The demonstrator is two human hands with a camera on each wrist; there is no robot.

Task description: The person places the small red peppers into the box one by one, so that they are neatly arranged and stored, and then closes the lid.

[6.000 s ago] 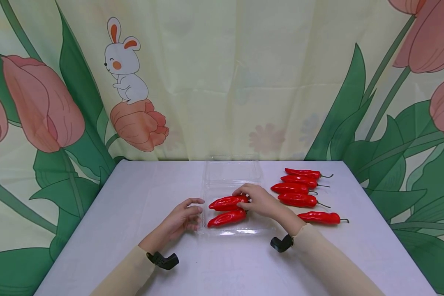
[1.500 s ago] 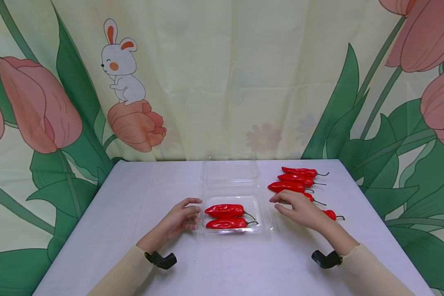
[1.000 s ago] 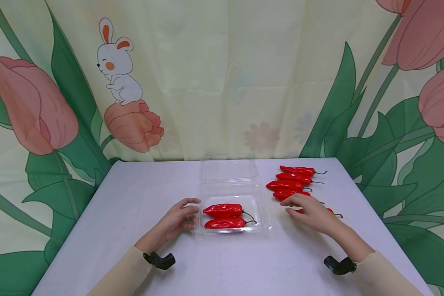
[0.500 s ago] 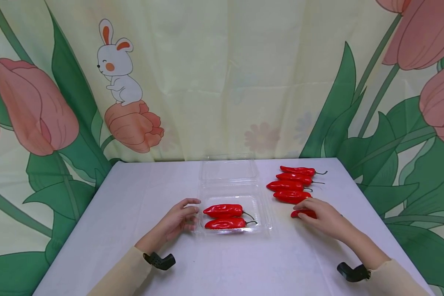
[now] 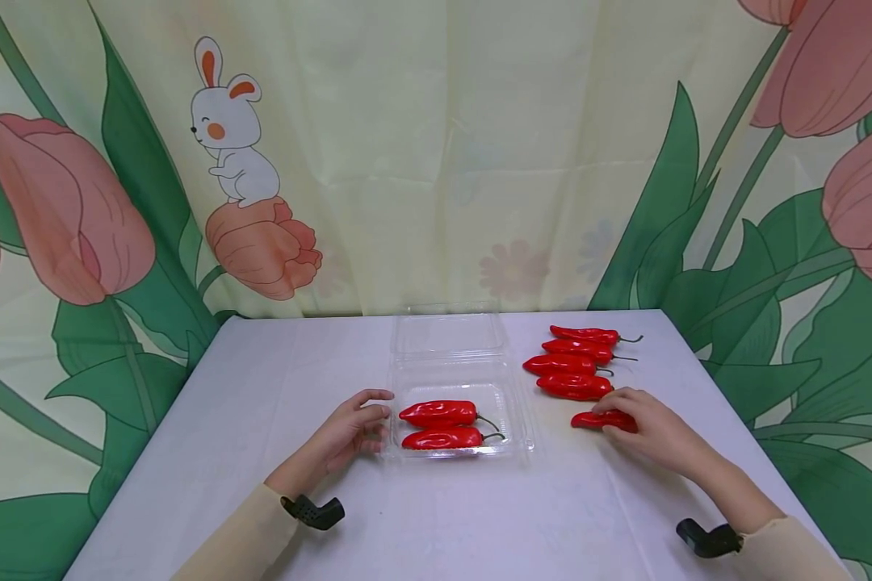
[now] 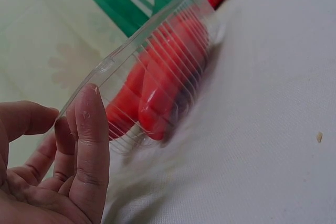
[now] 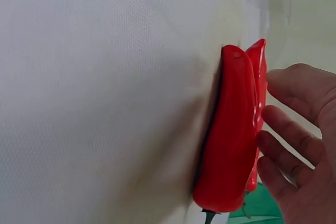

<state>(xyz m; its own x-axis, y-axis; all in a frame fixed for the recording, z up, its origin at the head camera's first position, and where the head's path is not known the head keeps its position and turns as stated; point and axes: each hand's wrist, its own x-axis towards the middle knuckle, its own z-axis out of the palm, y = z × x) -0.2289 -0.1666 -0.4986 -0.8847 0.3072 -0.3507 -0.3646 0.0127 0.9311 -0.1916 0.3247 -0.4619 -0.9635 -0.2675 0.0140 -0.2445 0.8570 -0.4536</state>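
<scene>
A clear plastic clamshell box (image 5: pixel 509 395) lies with its lid up in the head view, two red chili peppers (image 5: pixel 439 414) side by side in its tray. My left hand (image 5: pixel 349 432) is at the box's left edge, relaxed fingers touching the rim, as the left wrist view shows up close. Over another red chili pepper (image 5: pixel 599 420) on the table hangs my right hand (image 5: pixel 654 428), covering its stem end. In the right wrist view the loosely spread fingers (image 7: pixel 283 127) stand just above the nearest chili pepper (image 7: pixel 226 129); contact is hard to tell.
Several more red chili peppers (image 5: pixel 574 365) lie in a column at the back right of the white-covered table (image 5: pixel 436 516), stems to the right. Behind the table hangs a curtain (image 5: pixel 407 161) printed with tulips and a rabbit.
Earlier my right hand was at a chili pepper in the box; it then withdrew to the right, reaching the front loose pepper. It has since shifted slightly right. My left hand stays at the box.
</scene>
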